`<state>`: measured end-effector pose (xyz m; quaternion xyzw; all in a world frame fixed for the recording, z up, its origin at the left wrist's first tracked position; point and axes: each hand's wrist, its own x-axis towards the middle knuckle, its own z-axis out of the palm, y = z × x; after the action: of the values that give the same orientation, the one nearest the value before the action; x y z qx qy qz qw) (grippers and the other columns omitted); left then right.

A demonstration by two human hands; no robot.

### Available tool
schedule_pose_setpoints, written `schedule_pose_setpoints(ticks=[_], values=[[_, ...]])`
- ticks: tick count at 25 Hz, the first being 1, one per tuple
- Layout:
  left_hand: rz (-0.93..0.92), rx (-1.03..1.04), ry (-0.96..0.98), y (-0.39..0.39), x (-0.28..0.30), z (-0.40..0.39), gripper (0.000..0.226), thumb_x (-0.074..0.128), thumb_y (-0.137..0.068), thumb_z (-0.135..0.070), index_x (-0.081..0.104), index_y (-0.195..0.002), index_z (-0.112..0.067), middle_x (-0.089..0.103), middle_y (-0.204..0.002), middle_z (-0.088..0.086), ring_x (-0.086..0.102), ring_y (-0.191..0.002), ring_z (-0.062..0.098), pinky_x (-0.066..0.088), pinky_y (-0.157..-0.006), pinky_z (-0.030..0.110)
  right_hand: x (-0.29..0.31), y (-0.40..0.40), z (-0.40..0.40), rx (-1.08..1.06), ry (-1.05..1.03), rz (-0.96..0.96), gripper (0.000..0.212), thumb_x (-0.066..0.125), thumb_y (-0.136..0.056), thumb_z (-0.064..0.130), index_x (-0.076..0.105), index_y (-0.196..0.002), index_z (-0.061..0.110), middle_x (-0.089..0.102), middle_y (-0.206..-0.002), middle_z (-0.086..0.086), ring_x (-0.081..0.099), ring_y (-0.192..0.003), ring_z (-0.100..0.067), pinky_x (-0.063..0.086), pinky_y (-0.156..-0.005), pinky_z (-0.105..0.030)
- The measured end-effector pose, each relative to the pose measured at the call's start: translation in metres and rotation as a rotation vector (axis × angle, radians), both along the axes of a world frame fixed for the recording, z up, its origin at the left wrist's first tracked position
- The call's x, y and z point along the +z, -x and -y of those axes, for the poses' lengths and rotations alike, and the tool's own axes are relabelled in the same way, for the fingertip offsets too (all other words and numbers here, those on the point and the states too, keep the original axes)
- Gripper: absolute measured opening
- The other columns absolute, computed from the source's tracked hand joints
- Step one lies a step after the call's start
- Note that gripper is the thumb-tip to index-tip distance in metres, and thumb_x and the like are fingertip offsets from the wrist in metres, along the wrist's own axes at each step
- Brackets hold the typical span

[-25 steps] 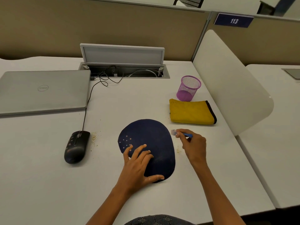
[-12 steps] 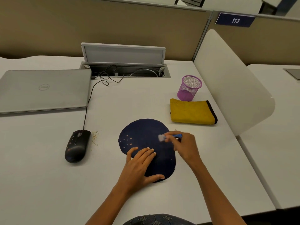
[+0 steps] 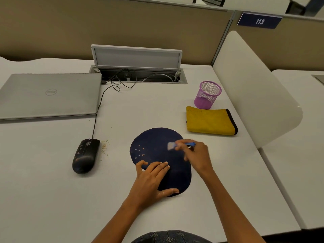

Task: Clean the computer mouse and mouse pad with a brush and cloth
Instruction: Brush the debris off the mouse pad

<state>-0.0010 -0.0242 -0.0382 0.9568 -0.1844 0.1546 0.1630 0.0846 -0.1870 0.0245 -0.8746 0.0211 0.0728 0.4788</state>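
pad pinned flat by the open left hand so it can't slide; right hand grips the brush, sweeping crumbs.

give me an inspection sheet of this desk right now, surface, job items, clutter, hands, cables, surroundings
surface: white desk, crumbs beside the mouse.
job's things: dark blue mouse pad with pale specks at its left; black mouse off the pad to the left; blue brush over the pad; folded yellow cloth untouched.
clutter: closed laptop; purple mesh cup.
hands: left hand flat on the pad's near edge; right hand has a grip on the brush.
cables: mouse cable runs to the laptop's side by the open cable tray.
surroundings: partition wall, white divider, sign 113.
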Motion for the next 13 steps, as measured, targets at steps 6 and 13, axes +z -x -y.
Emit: schedule_pose_setpoints(ticks=[6,13], values=[[0.061,-0.008,-0.011,0.001,-0.003,0.000,0.066,0.043,-0.079,-0.071,0.066,-0.109,-0.018,0.064,-0.115,-0.006,0.046,-0.109,0.013,0.026,-0.089,0.040,0.003,-0.001,-0.002,-0.048,0.327,-0.004,0.022,0.054,-0.091,0.033,0.068,-0.105,0.023,0.070,-0.101,-0.003,0.065,-0.079,-0.018,0.050,-0.078,-0.027],[0.082,-0.009,-0.009,0.000,-0.005,0.000,0.065,0.045,-0.078,-0.072,0.067,-0.106,-0.017,0.065,-0.114,-0.005,0.050,-0.105,0.015,0.028,-0.087,0.040,0.004,-0.001,-0.002,0.173,0.073,-0.187,0.019,0.056,-0.090,0.030,0.069,-0.101,0.020,0.072,-0.094,-0.003,0.058,-0.057,-0.013,0.051,-0.067,-0.019]])
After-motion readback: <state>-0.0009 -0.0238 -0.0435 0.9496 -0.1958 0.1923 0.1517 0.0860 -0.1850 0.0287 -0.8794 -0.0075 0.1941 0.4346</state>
